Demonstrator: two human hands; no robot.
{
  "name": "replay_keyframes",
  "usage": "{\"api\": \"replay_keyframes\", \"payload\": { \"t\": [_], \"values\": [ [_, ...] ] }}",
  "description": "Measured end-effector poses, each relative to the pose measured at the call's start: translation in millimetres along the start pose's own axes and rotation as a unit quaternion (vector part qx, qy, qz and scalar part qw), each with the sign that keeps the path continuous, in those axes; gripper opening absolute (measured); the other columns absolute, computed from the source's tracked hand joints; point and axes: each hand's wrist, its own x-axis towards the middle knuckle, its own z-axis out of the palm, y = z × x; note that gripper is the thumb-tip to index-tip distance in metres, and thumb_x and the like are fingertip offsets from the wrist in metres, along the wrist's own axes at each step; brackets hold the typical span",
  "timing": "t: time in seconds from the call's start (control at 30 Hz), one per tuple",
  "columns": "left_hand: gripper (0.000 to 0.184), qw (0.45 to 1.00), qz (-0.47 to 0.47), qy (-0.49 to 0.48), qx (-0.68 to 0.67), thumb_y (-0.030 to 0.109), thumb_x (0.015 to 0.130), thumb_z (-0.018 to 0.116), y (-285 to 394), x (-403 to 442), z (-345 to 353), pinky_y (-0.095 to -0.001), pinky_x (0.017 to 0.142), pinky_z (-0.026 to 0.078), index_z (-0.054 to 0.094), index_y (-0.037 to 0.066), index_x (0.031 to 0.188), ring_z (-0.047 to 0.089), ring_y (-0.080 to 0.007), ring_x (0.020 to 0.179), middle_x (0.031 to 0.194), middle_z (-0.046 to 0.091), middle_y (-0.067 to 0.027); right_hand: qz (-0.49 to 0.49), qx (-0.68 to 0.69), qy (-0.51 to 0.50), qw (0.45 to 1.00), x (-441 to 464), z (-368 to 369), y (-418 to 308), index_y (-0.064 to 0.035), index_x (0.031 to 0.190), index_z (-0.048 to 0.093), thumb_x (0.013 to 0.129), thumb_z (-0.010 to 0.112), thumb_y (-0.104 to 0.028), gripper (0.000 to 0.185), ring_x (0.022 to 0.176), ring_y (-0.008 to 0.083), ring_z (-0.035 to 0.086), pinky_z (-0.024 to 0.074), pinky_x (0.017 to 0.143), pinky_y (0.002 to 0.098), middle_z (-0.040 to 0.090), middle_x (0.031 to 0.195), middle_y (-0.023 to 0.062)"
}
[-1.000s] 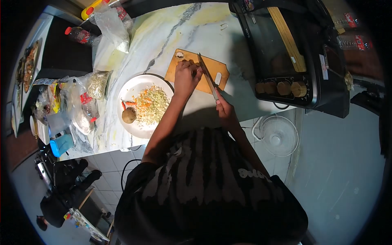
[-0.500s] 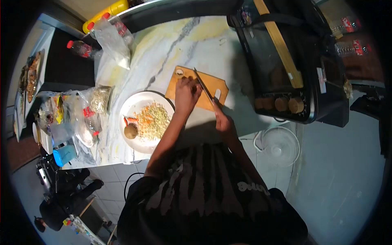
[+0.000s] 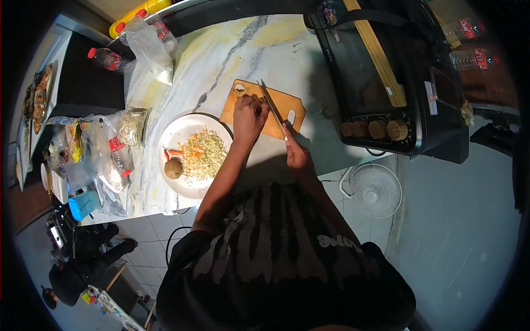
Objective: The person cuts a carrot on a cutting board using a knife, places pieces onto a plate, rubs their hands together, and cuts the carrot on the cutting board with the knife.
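On the wooden cutting board (image 3: pixel 229 107), my left hand (image 3: pixel 249 117) has its fingers curled over a small brownish piece, mostly hidden beneath them. The knife (image 3: pixel 272 103) lies slantwise across the board, its blade just right of those fingers and its tip pointing away from me. My right hand (image 3: pixel 297 154) is closed round the knife's handle at the board's near edge. Left of the board, a white plate (image 3: pixel 185 122) holds chopped pale and orange bits (image 3: pixel 205 151), red chillies (image 3: pixel 167 155) and a round brown item (image 3: pixel 173 168).
A black oven (image 3: pixel 364 71) stands at the right of the marble counter (image 3: pixel 212 49). Bottles and a plastic bag (image 3: pixel 150 52) are at the back left, with more packets (image 3: pixel 131 128) and a blue container (image 3: pixel 84 205) nearer. A person (image 3: pixel 72 276) is at lower left.
The view has shifted slightly, so the whole scene sits higher than half a second ago. Both hands stay at the board, with the knife still beside my left fingers.
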Motion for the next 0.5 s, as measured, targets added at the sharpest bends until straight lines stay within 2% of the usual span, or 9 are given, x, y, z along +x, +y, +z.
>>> {"api": "replay_keyframes", "payload": {
  "t": [0.17,0.23,0.3,0.33,0.4,0.43,0.5],
  "values": [
    [0.011,1.0,0.015,-0.005,0.002,0.011,0.084,0.073,-2.3,-0.7,-1.6,-0.042,0.08,0.049,0.076,0.003,0.092,0.058,-0.0331,0.089,0.086,0.066,-0.0145,-0.008,0.003,0.007,1.0,-0.2,1.6,2.6,-0.0111,0.15,0.045,0.104,0.041,-0.009,0.046,0.123,0.0403,0.057,0.0513,0.096,0.0411,0.054,0.142,0.0201],
    [0.01,1.0,0.004,-0.011,-0.011,0.008,0.083,0.072,0.0,0.5,-2.8,-0.0436,0.085,0.049,0.076,0.002,0.09,0.06,-0.0337,0.092,0.088,0.067,-0.0161,-0.008,0.01,0.006,1.0,0.5,1.4,2.6,-0.0128,0.151,0.044,0.104,0.041,-0.01,0.046,0.121,0.041,0.058,0.0517,0.094,0.0417,0.054,0.142,0.0206],
    [0.01,1.0,0.001,-0.011,-0.01,0.007,0.083,0.072,0.5,1.2,-3.0,-0.0436,0.085,0.049,0.076,0.002,0.09,0.06,-0.0337,0.092,0.088,0.067,-0.0161,-0.009,-0.012,0.008,1.0,2.1,-0.7,-1.8,-0.0113,0.15,0.045,0.106,0.04,-0.015,0.045,0.115,0.034,0.066,0.0501,0.092,0.0341,0.059,0.137,0.0211],
    [0.01,1.0,-0.002,-0.011,-0.009,0.007,0.083,0.072,0.2,0.6,-2.5,-0.0437,0.085,0.05,0.076,0.002,0.091,0.06,-0.0337,0.092,0.088,0.067,-0.016,-0.007,-0.012,0.008,1.0,3.0,-3.7,-5.9,-0.0113,0.15,0.045,0.106,0.04,-0.015,0.045,0.115,0.034,0.066,0.0501,0.092,0.0341,0.059,0.137,0.0211],
    [0.01,1.0,-0.002,-0.013,-0.008,0.007,0.083,0.073,-0.3,-1.7,-3.0,-0.0437,0.085,0.05,0.076,0.002,0.091,0.06,-0.0336,0.093,0.089,0.067,-0.0158,0.11,-0.045,-0.063,0.991,4.2,-10.2,-14.3,-0.0131,0.151,0.044,0.106,0.04,-0.014,0.046,0.113,0.0354,0.066,0.0515,0.09,0.035,0.059,0.136,0.0209],
    [0.01,1.0,0.003,-0.012,-0.005,0.008,0.082,0.073,-1.2,1.0,-3.2,-0.0438,0.085,0.05,0.076,0.002,0.09,0.06,-0.0334,0.093,0.089,0.067,-0.0157,0.108,-0.044,-0.062,0.991,6.0,-9.5,-11.1,-0.0131,0.151,0.044,0.106,0.04,-0.014,0.046,0.113,0.0354,0.066,0.0515,0.09,0.035,0.059,0.136,0.0209],
    [0.01,1.0,0.001,-0.015,-0.002,0.008,0.082,0.073,-0.5,1.7,-3.8,-0.0436,0.085,0.05,0.075,0.001,0.089,0.06,-0.0333,0.093,0.089,0.067,-0.0154,0.061,-0.075,-0.022,0.995,1.8,-3.1,0.4,-0.0191,0.151,0.045,0.103,0.045,-0.013,0.048,0.105,0.0442,0.064,0.055,0.084,0.0453,0.059,0.129,0.026]
  ]
}}
